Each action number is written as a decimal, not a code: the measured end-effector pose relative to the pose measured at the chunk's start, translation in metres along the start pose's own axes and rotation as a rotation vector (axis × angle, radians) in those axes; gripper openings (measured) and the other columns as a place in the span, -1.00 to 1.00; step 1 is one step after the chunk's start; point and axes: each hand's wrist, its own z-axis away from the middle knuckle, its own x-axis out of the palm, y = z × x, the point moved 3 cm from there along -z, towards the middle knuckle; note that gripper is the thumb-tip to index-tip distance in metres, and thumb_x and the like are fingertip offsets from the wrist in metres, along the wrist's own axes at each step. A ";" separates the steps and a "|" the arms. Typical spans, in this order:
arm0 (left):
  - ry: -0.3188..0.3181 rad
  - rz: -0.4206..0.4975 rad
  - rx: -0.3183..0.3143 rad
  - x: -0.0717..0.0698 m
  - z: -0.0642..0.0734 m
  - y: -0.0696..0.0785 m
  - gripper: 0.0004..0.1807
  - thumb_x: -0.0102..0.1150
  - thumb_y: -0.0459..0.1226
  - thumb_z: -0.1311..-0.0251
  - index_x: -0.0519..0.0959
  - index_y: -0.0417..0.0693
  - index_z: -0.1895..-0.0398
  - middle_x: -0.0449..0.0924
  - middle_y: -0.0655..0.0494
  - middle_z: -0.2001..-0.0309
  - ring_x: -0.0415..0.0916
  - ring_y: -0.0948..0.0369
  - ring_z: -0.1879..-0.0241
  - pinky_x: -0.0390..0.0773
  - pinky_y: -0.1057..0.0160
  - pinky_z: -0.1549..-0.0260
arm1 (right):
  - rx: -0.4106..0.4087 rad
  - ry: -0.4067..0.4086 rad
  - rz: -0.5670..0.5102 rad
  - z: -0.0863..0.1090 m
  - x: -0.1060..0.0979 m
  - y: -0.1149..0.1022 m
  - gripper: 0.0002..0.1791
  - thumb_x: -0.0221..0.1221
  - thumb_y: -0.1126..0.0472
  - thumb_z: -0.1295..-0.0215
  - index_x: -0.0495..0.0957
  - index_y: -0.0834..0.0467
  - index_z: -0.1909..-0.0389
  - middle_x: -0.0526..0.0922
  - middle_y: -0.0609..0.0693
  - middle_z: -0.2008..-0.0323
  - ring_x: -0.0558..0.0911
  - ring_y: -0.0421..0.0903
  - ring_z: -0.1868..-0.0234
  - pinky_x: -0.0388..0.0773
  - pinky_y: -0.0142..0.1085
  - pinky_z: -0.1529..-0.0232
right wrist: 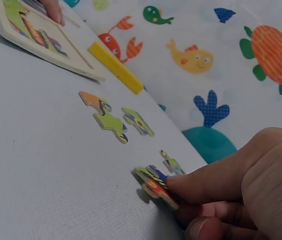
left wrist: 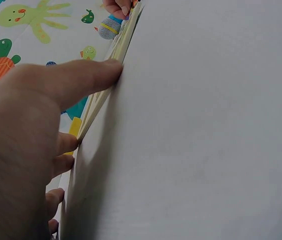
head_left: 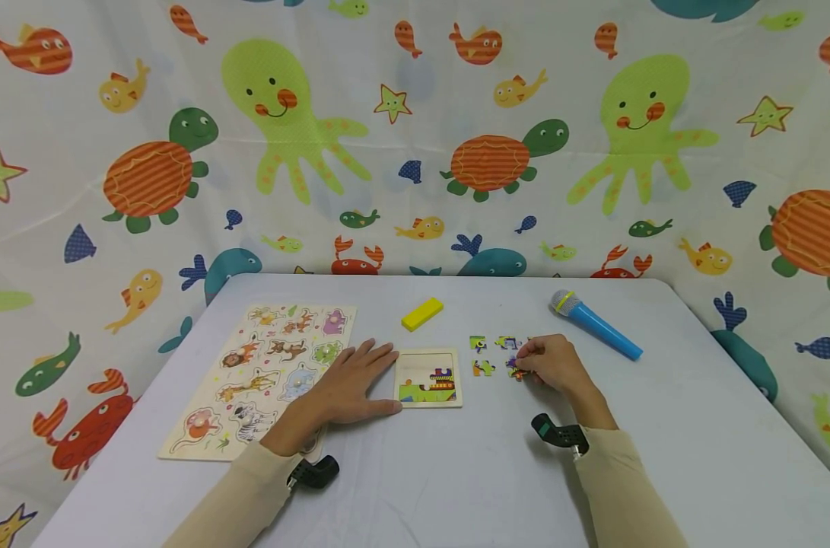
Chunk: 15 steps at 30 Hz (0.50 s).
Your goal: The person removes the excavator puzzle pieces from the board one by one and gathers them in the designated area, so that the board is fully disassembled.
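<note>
Puzzle piece pinched by right hand, seemingly lifted.

A small wooden puzzle tray lies flat on the bench, its lower part filled with green and striped pieces, its upper part bare. To its right lie loose pieces; one purple-orange puzzle piece is tilted up off the bench.

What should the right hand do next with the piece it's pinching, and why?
Probably lift the puzzle piece clear of the table and carry it left to the puzzle tray. The right hand already pinches it at its edge, the tray is only partly filled, and the left hand lies flat against the tray's side, steadying it.
</note>
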 end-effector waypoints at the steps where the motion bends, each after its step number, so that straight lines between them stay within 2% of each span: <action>1: 0.000 0.001 -0.001 0.000 0.000 0.000 0.02 0.09 0.40 -0.17 0.14 0.14 -0.62 0.05 0.16 -0.61 -0.15 -0.02 -0.61 -0.07 -0.17 -0.52 | -0.003 0.001 0.004 0.000 0.000 0.000 -0.88 0.33 0.26 -0.29 0.67 0.22 0.21 0.60 0.00 0.44 0.49 -0.12 0.56 0.46 -0.32 0.47; 6: -0.005 0.000 -0.008 0.000 0.000 0.000 0.02 0.10 0.40 -0.17 0.15 0.15 -0.61 0.04 0.16 -0.62 -0.16 -0.01 -0.61 -0.09 -0.16 -0.52 | -0.015 0.010 0.020 0.001 0.000 0.001 -0.88 0.36 0.25 -0.26 0.67 0.20 0.25 0.59 0.00 0.46 0.49 -0.12 0.57 0.45 -0.31 0.48; 15: -0.009 -0.004 -0.012 0.001 0.000 0.001 0.02 0.10 0.40 -0.17 0.14 0.15 -0.62 0.04 0.17 -0.62 -0.16 -0.01 -0.61 -0.10 -0.15 -0.52 | 0.016 -0.033 -0.003 0.001 0.000 0.002 -0.77 0.41 0.29 -0.16 0.69 0.18 0.15 0.61 0.05 0.37 0.54 -0.08 0.52 0.49 -0.32 0.45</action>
